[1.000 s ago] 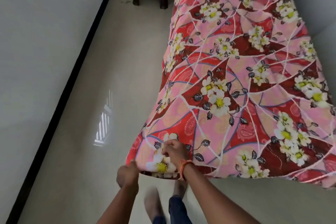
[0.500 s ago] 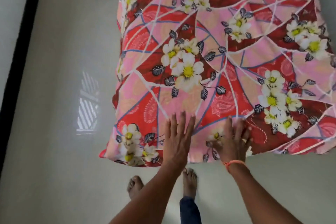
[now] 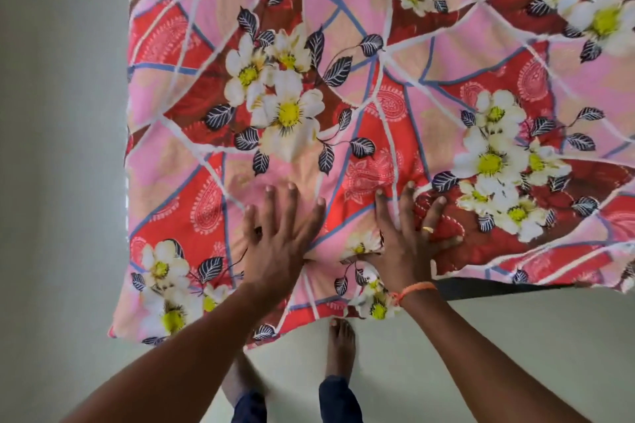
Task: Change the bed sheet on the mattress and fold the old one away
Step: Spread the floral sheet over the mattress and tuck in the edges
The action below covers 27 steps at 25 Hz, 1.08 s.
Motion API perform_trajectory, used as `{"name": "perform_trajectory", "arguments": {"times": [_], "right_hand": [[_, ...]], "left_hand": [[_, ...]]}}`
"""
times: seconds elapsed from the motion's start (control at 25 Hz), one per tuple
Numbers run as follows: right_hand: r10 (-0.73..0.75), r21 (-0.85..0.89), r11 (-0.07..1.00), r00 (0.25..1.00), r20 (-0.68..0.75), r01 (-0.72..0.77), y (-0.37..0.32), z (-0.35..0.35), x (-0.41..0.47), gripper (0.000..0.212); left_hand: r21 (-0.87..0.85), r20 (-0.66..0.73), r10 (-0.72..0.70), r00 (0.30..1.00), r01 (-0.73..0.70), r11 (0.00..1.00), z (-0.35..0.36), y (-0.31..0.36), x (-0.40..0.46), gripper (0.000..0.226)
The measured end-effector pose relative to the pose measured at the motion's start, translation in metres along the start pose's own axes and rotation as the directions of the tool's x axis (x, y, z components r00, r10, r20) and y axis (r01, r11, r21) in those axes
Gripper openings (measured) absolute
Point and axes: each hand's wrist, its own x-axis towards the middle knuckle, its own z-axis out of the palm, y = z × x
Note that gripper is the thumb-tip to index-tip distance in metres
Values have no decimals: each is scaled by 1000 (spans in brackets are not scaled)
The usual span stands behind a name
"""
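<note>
Left hand [image 3: 278,237] flat and spread on the floral sheet [image 3: 343,96] at six o'clock, right hand [image 3: 409,237] just beside it, splayed and pressing too, gripping nothing, so the loose overhang could slide and bare the dark mattress edge [image 3: 498,288] further.

Your bed [image 3: 498,286] has a flowery pink and red sheet [image 3: 395,79] spread on it, hanging over the near left corner.
</note>
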Motion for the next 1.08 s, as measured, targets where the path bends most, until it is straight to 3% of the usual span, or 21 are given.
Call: {"name": "perform_trajectory", "arguments": {"times": [0.44, 0.64, 0.72, 0.8, 0.84, 0.88, 0.92, 0.96, 1.0, 1.04, 1.08], "right_hand": [[-26, 77, 997, 999, 44, 22, -15, -41, 99, 130], [-14, 98, 995, 1000, 15, 12, -13, -41, 77, 135], [104, 163, 983, 989, -108, -86, -19, -30, 52, 132], [261, 319, 930, 942, -213, -185, -42, -15, 14, 121], [369, 468, 848, 911, -185, -249, -52, 4, 4, 115], [493, 650, 683, 867, -73, -333, -68, 12, -2, 111], [563, 805, 418, 815, 136, -422, -85, 21, -5, 106], [554, 882, 72, 754, 352, -465, -103, 24, -6, 93], [469, 852, -237, 714, 521, -466, -111, 24, 0, 65], [404, 780, -455, 681, 611, -430, -113, 19, 6, 28], [414, 747, -545, 653, 634, -380, -112, 17, 14, 8]], "left_hand": [[-12, 135, -66, 989, 68, 998, -35, -21, 100, 123], [-182, 155, -19, 988, 48, 982, -40, -38, 83, 132], [-210, 79, -131, 988, 145, 967, -34, -51, 58, 130], [-306, 39, -364, 931, 358, 882, -30, -71, 25, 133], [-381, 57, -474, 879, 458, 803, -29, -84, 12, 138], [-449, 103, -564, 819, 545, 708, -25, -100, 2, 142], [-529, 164, -612, 774, 592, 607, -30, -115, -5, 144], [-640, 235, -627, 743, 604, 475, -33, -133, -9, 141], [-769, 302, -602, 739, 562, 304, -36, -148, -11, 127], [-831, 370, -582, 725, 538, 142, -38, -163, -15, 103], [-837, 433, -556, 709, 546, 44, -40, -179, -17, 82]]}}
